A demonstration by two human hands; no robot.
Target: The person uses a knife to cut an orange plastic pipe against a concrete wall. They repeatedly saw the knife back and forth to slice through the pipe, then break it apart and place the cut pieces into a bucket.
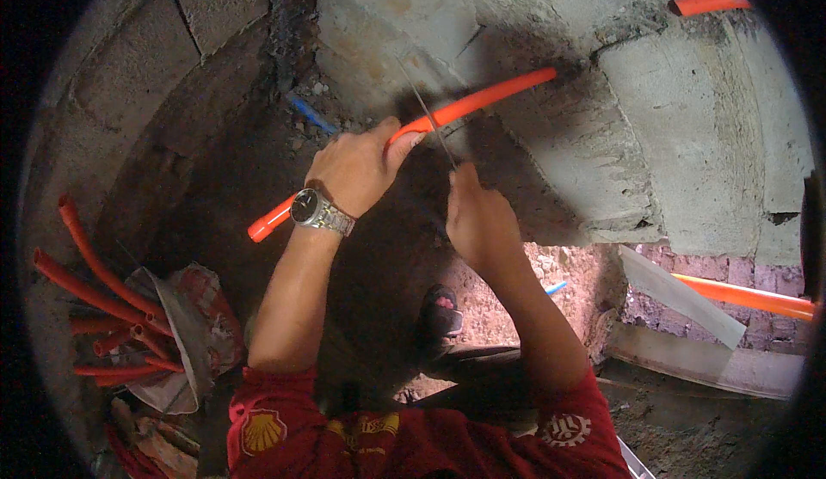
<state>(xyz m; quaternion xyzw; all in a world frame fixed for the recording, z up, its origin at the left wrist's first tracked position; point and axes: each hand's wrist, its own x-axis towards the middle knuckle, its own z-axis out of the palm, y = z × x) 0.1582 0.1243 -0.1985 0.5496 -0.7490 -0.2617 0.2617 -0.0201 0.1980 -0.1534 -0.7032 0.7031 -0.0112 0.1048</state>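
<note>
1. Red cloth shirt with short sleeves is seen lowest and closest, marked by a yellow emblem on the left sleeve and a white emblem on the right.
2. Silver metal-banded wristwatch with a dark round dial is worn on the left wrist.
3. Left hand is wrapped firmly around a slim orange plastic pipe, which is held aslant in front of the body, its wider end at lower left and its plain end at upper right.
4. Right hand is curled into a fist, in which the near end of a thin grey metal blade is held; whether a handle is enclosed cannot be told. Just past the left thumb, the pipe is crossed by the blade.
5. On the left, several orange-red plastic pipes are gathered, jutting from a whitish sack with red patches.
6. Below the right hand, a foot in a dark sandal is seen, and beside the right forearm, a short blue tube.
7. Farther off, a blue plastic pipe is partly hidden behind the left hand, and a grey cement surface is spread across the upper right.
</note>
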